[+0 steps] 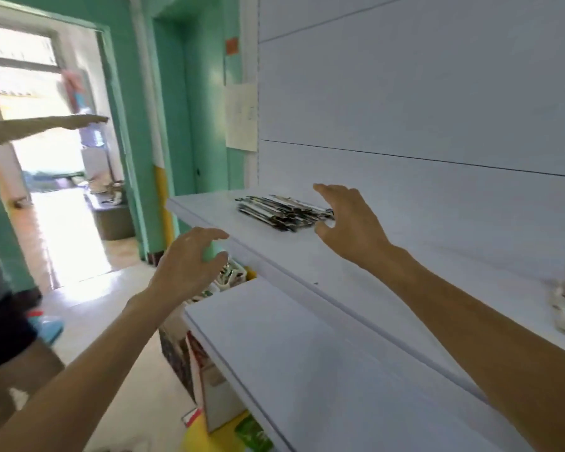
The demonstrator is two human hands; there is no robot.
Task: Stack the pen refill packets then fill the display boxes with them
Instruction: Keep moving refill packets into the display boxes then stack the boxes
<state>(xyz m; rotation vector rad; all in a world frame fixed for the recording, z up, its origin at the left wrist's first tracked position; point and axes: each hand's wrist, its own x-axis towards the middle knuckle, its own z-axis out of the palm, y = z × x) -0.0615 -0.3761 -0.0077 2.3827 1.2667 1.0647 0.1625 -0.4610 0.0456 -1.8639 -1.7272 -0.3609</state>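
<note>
there, refill packets [282, 212] lie on a white shelf [356, 265] beside green walls [206, 102].

Blown-out glare through doorway [62, 207], motion blur, wide-angle edge distortion

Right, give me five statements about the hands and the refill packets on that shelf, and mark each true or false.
1. The packets lie in a pile on the upper white shelf. True.
2. The right hand has lifted the pile clear of the shelf. False: the pile lies on the shelf, and the hand is open at its right end.
3. The left hand holds a packet. False: it holds nothing and its fingers are spread.
4. The left hand is out by the shelf's front edge, not over the pile. True.
5. The wall beside the doorway is red. False: it is green.
</note>
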